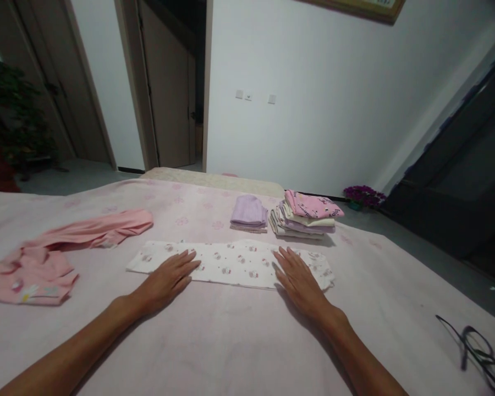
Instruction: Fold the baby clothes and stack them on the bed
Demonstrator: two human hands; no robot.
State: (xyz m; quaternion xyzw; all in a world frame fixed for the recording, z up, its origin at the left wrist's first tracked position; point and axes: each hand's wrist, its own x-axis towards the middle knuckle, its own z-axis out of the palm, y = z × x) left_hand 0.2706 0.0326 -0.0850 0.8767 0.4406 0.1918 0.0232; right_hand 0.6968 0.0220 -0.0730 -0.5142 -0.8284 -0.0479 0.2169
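Dim light, soft shadows beside the hands (170, 279) (300, 283), stretched edges perhaps blurred.

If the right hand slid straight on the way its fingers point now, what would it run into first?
Past the patterned white garment under it, the right hand would probably meet the folded lilac cloth first, though depth is hard to judge.

White garment (231, 267), centre: matt cloth, smooth, ruffled at 3 o'clock end. Salmon garment (86, 232), 9 o'clock: matt cloth, rumpled. Lilac cloth (248, 211), 12 o'clock: looks finely ribbed. Sheet (231, 341) beneath: matt cloth. Glasses (483, 358), 4 o'clock: smooth frame.
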